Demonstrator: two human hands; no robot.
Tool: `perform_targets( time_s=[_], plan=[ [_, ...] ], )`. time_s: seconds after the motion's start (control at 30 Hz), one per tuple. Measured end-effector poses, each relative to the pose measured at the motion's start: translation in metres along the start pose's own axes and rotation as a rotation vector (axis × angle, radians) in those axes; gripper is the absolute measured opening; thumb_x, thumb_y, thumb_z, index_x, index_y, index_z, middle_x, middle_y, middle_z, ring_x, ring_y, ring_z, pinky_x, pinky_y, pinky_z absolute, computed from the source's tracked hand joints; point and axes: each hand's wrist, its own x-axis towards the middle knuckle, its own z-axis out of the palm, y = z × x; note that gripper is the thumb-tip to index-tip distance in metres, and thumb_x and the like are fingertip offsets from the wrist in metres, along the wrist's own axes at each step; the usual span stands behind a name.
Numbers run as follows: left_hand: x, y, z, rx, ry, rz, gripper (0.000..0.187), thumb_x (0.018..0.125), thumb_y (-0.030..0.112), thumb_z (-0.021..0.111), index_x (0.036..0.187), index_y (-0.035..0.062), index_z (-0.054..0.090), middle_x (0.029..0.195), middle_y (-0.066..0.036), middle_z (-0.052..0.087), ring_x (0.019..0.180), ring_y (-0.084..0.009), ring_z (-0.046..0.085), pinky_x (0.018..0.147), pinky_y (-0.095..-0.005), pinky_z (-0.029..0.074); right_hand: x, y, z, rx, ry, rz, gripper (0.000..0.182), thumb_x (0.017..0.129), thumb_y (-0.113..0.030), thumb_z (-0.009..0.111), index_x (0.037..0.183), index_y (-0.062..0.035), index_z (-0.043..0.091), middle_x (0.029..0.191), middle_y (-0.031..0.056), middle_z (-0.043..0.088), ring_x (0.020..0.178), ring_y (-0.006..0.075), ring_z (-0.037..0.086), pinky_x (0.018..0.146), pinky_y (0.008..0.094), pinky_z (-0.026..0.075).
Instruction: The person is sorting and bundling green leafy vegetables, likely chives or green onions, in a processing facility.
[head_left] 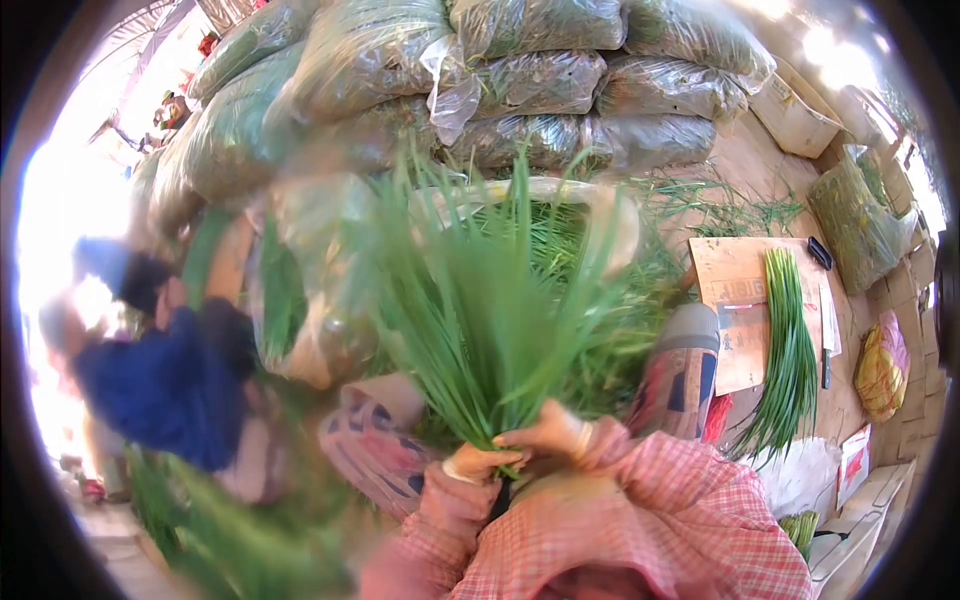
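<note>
A loose bunch of long green chives (480, 300) fans upward and away from me, its tips smeared by motion. My left hand (480, 461) is closed around the lower ends, and my right hand (550, 430) grips the same ends just beside it. Past the bunch, an open plastic sack (617, 225) holds more green leaves (545, 228). A tidy bundle of chives (788, 345) lies to my right, partly on a flattened cardboard sheet (728, 275).
Stuffed clear plastic sacks (535, 85) are stacked at the back. A person in a dark blue top (165, 390) sits at the left. At the right are a knife (826, 340), a plastic crate (795, 108), a filled bag (860, 220) and a yellow-pink bag (883, 368).
</note>
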Motion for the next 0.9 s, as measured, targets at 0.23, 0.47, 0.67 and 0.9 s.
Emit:
perform_targets(
  time_s=[0.23, 0.47, 0.67, 0.9],
  plan=[
    [-0.001, 0.01, 0.01, 0.114, 0.091, 0.137, 0.046, 0.072, -0.006, 0.064, 0.116, 0.0022, 0.05, 0.098, -0.009, 0.06, 0.091, -0.0222, 0.058, 0.076, -0.0309, 0.049, -0.018, -0.021, 0.004, -0.245, -0.134, -0.049, 0.042, 0.085, -0.022, 0.05, 0.121, -0.0026, 0.046, 0.125, 0.0138, 0.048, 0.114, 0.0224, 0.045, 0.099, 0.0372, 0.033],
    [-0.002, 0.006, 0.002, 0.205, 0.112, 0.177, 0.046, 0.072, -0.007, 0.064, 0.115, 0.0017, 0.05, 0.099, -0.01, 0.06, 0.092, -0.0219, 0.058, 0.077, -0.0308, 0.049, -0.049, 0.031, -0.045, -0.737, -0.052, -0.066, 0.026, 0.08, -0.015, 0.062, 0.102, -0.0034, 0.061, 0.099, 0.0111, 0.063, 0.093, 0.0219, 0.058, 0.086, 0.0331, 0.043],
    [-0.007, 0.015, 0.039, 0.013, 0.241, 0.17, 0.043, 0.072, -0.008, 0.064, 0.112, -0.0005, 0.052, 0.103, -0.01, 0.06, 0.094, -0.0205, 0.057, 0.08, -0.0305, 0.048, -0.089, -0.07, 0.009, -0.736, -0.022, -0.285, 0.02, 0.08, -0.011, 0.062, 0.098, -0.0015, 0.063, 0.094, 0.0096, 0.064, 0.088, 0.0197, 0.059, 0.08, 0.0302, 0.046],
    [0.001, 0.007, 0.014, 0.274, 0.299, 0.256, 0.034, 0.07, -0.005, 0.067, 0.103, -0.0007, 0.057, 0.095, -0.009, 0.061, 0.086, -0.0183, 0.059, 0.075, -0.0292, 0.049, -0.083, -0.129, 0.028, -0.76, 0.424, -0.513, 0.022, 0.072, -0.01, 0.067, 0.092, -0.0016, 0.064, 0.08, 0.0114, 0.064, 0.073, 0.0231, 0.063, 0.065, 0.0308, 0.05]
  ],
)
